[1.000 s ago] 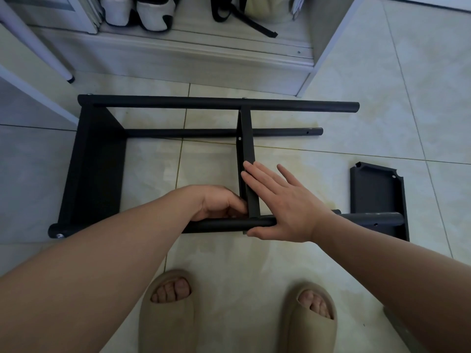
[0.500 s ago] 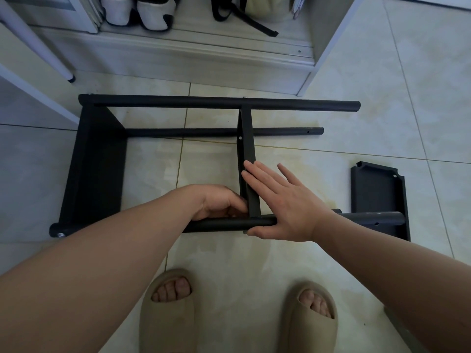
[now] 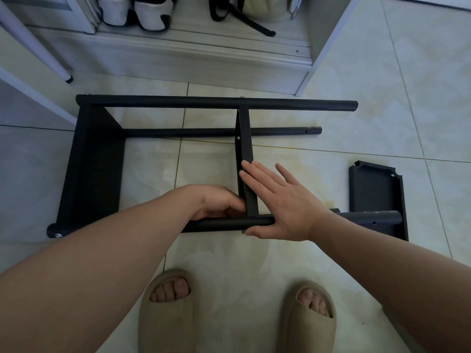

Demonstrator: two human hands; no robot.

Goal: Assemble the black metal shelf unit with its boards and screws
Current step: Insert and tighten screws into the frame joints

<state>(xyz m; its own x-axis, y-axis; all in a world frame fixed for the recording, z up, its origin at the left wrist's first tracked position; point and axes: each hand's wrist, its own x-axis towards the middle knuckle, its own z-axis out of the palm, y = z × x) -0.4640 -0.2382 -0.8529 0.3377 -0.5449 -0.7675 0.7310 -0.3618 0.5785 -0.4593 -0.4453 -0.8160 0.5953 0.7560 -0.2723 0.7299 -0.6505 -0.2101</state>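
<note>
Pale glossy floor tiles (image 3: 407, 98); far, an open white cabinet (image 3: 178, 64) holding shoes (image 3: 132, 11) and a bag (image 3: 265, 8); far left, a white furniture leg (image 3: 38, 47).

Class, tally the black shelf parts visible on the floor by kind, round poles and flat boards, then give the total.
Poles: 3 (far pole, second pole, near pole)
Boards: 3 (end board, middle board, loose board)
Total: 6
</note>
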